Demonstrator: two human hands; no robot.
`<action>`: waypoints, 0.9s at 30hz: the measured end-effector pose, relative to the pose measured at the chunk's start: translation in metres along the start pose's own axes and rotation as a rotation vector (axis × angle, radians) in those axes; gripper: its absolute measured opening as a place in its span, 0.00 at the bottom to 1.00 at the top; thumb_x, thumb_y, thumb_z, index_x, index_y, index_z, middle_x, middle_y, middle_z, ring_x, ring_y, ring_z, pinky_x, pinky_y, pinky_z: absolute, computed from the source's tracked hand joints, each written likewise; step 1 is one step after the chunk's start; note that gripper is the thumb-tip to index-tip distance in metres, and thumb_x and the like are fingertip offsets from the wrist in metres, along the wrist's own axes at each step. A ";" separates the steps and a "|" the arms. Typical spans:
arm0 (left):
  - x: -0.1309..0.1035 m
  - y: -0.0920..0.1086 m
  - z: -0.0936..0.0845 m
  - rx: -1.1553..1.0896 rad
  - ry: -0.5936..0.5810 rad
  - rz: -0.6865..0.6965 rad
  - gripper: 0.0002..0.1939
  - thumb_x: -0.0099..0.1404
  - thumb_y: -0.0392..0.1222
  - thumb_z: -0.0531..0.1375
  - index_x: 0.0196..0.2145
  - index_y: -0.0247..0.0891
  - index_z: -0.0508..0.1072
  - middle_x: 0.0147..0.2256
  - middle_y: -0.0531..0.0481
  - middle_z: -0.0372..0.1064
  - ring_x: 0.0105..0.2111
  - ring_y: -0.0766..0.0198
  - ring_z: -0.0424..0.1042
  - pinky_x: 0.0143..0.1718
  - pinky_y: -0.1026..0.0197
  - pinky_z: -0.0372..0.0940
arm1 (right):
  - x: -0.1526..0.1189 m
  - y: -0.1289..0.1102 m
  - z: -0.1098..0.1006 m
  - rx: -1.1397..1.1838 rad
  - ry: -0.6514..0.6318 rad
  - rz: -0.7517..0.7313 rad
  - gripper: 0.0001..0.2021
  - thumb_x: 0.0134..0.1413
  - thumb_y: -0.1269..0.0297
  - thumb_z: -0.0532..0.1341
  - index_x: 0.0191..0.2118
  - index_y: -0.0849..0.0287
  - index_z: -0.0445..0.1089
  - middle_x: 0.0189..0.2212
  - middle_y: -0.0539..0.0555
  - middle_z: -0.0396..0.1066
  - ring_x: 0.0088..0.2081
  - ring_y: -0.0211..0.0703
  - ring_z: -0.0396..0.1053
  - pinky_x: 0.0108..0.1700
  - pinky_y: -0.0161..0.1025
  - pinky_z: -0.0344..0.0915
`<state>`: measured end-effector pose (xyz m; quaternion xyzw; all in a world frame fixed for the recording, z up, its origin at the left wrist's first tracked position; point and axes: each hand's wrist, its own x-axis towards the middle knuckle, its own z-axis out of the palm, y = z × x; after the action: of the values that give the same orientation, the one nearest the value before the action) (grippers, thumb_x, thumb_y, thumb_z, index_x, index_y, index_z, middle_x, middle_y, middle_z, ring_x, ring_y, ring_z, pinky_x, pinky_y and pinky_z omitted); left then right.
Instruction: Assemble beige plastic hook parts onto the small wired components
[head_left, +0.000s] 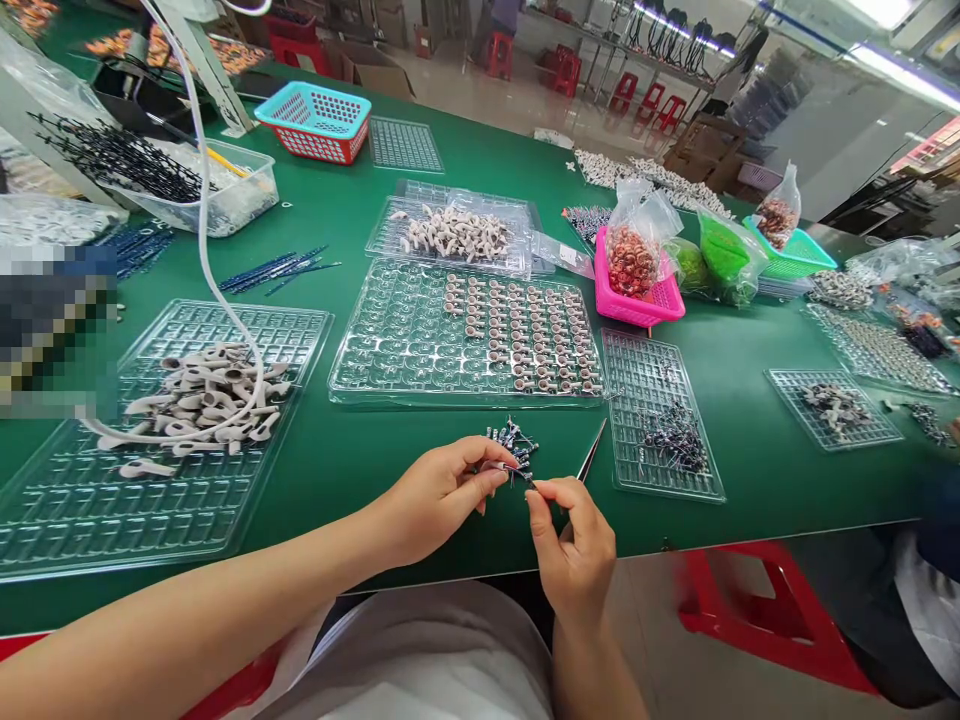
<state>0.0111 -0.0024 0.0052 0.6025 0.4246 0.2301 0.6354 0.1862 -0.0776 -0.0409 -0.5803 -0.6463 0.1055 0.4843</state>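
Low at the centre, my left hand (442,495) is closed in a pinch on a small wired part (513,468), pale at one end with thin dark wire. My right hand (574,545) pinches the dark end of the same piece between thumb and forefinger. A pair of tweezers (592,452) sticks out from behind the right hand's fingers, tips pointing away; it seems tucked in that hand. Just beyond the fingertips lies a small pile of blue-and-white wired parts (514,436). The held part's exact form is too small to make out.
Ahead lies a clear tray (390,330) partly filled with grey earbud-like shells. Another tray (300,340) at left bears loose shells and a white cable (204,200). A wired-parts tray (622,390) and pink basket (660,312) stand right. A red stool (780,610) is below.
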 end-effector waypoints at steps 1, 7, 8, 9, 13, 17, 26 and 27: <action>0.000 -0.001 0.000 0.010 0.008 0.007 0.12 0.67 0.46 0.57 0.43 0.37 0.73 0.36 0.49 0.70 0.29 0.64 0.69 0.34 0.61 0.66 | 0.000 0.000 0.000 0.009 -0.007 -0.006 0.05 0.61 0.72 0.61 0.41 0.55 0.70 0.32 0.51 0.74 0.33 0.39 0.72 0.34 0.37 0.68; 0.001 -0.006 -0.002 0.131 0.059 0.092 0.10 0.66 0.46 0.60 0.42 0.39 0.73 0.36 0.49 0.74 0.36 0.61 0.72 0.40 0.61 0.66 | 0.004 -0.001 0.001 0.024 -0.039 -0.054 0.06 0.61 0.73 0.60 0.41 0.56 0.69 0.31 0.51 0.73 0.33 0.39 0.71 0.36 0.38 0.68; 0.001 -0.006 -0.002 0.158 0.063 0.098 0.09 0.65 0.46 0.60 0.40 0.40 0.73 0.35 0.50 0.74 0.35 0.61 0.72 0.40 0.61 0.66 | 0.004 -0.001 0.001 0.023 -0.042 -0.056 0.06 0.61 0.73 0.60 0.41 0.56 0.69 0.31 0.51 0.73 0.33 0.39 0.71 0.36 0.38 0.67; 0.001 -0.005 -0.003 0.185 0.065 0.102 0.08 0.65 0.46 0.61 0.38 0.40 0.72 0.34 0.51 0.74 0.35 0.61 0.71 0.39 0.61 0.65 | 0.004 -0.001 0.001 0.022 -0.044 -0.057 0.06 0.61 0.73 0.61 0.42 0.56 0.69 0.32 0.51 0.73 0.33 0.40 0.71 0.36 0.39 0.67; 0.001 -0.003 -0.006 0.254 0.058 0.124 0.07 0.64 0.45 0.62 0.36 0.40 0.73 0.33 0.51 0.74 0.34 0.61 0.71 0.37 0.62 0.64 | 0.004 -0.001 0.002 0.017 -0.050 -0.056 0.06 0.61 0.73 0.60 0.42 0.56 0.69 0.32 0.52 0.74 0.34 0.41 0.72 0.37 0.39 0.68; 0.001 -0.003 -0.007 0.300 0.051 0.146 0.07 0.65 0.45 0.61 0.38 0.40 0.75 0.35 0.50 0.76 0.36 0.60 0.72 0.37 0.61 0.64 | 0.005 0.000 0.002 0.011 -0.057 -0.054 0.06 0.61 0.73 0.60 0.41 0.56 0.69 0.32 0.52 0.74 0.34 0.40 0.72 0.38 0.39 0.67; 0.002 -0.008 -0.006 0.367 0.050 0.234 0.07 0.64 0.41 0.63 0.40 0.38 0.77 0.33 0.51 0.74 0.33 0.63 0.72 0.37 0.63 0.66 | 0.007 -0.001 0.002 0.003 -0.073 -0.103 0.08 0.61 0.75 0.61 0.43 0.56 0.70 0.33 0.52 0.75 0.34 0.41 0.72 0.38 0.40 0.67; 0.002 -0.009 -0.005 0.365 0.053 0.251 0.07 0.64 0.40 0.63 0.39 0.38 0.77 0.33 0.51 0.74 0.33 0.64 0.72 0.36 0.63 0.66 | 0.007 -0.001 0.002 0.004 -0.076 -0.107 0.08 0.61 0.75 0.61 0.44 0.56 0.70 0.33 0.53 0.75 0.34 0.41 0.72 0.37 0.40 0.67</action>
<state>0.0059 0.0005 -0.0034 0.7495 0.3974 0.2422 0.4708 0.1848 -0.0714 -0.0375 -0.5394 -0.6940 0.1027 0.4656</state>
